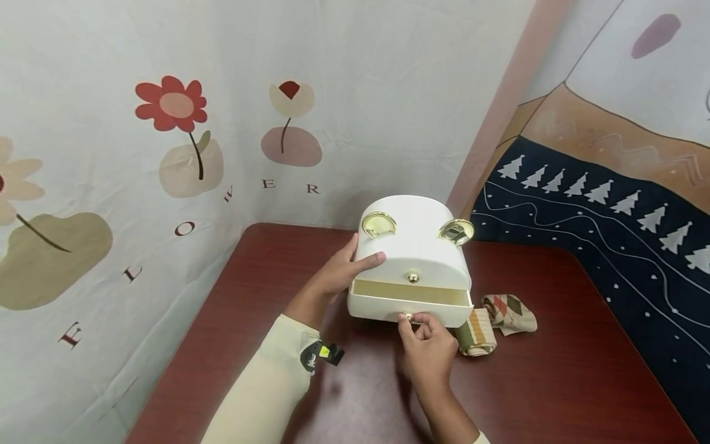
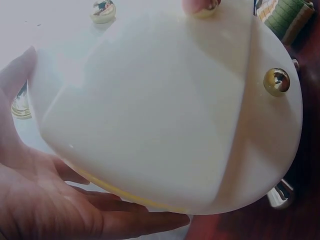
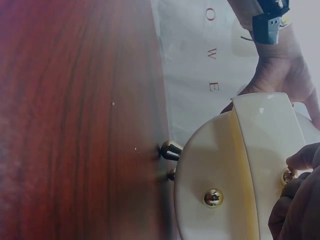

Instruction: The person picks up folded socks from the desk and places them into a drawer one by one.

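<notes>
A small white drawer cabinet [image 1: 410,253] with gold knobs and two round gold pieces on top stands on the table. Its middle drawer [image 1: 383,308] is pulled partway out, showing a yellowish inner wall. My right hand [image 1: 429,354] pinches that drawer's gold knob [image 3: 288,176] between thumb and finger. Against the cabinet's left side rests my left hand [image 1: 338,271], its fingers long and straight along the side and the thumb over the front edge. Below the pulled drawer, another gold knob [image 2: 276,81] shows on the lower front.
Just right of the cabinet lie a rolled striped sock [image 1: 478,333] and a rolled argyle sock [image 1: 511,314]. The dark red table [image 1: 222,345] ends at a patterned curtain [image 1: 355,123] behind and a dark printed cloth [image 1: 621,271] at right.
</notes>
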{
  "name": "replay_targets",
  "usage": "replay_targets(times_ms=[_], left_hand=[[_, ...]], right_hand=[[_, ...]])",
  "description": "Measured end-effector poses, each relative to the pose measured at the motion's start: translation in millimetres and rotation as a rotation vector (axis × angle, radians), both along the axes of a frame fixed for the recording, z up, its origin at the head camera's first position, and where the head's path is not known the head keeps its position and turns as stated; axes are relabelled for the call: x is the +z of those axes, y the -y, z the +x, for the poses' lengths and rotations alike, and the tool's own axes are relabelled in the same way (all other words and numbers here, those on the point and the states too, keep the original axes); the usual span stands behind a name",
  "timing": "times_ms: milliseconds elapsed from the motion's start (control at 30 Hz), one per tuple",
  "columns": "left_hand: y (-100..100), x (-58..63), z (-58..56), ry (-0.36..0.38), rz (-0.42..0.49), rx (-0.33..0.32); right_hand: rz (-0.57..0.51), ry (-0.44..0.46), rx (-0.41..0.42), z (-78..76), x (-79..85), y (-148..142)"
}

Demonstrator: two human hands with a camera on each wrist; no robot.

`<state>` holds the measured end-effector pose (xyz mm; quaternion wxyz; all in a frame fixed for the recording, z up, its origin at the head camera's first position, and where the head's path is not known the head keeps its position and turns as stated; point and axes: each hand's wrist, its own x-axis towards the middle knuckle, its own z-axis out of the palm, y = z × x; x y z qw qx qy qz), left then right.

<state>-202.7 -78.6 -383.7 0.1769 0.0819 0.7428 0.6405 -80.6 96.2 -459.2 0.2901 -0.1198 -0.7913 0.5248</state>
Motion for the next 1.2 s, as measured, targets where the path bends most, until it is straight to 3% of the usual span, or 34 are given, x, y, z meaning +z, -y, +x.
replay_targets(times_ms=[333,967,1200], left_hand=[[0.6,-0.5,0.4,-0.012,0.016,-0.002],[0.8,1.4,0.9,0.014,-0.009,-0.003],[2.0,2.9,1.7,0.016,-0.001,-0.027]], right_hand=[[-0.026,0.032,0.024,17.2,5.6,-3.8],[0.028,0.063,0.010,47.4,6.7,-3.9],[0.047,0.017,0.017,52.5,3.3,-0.8]])
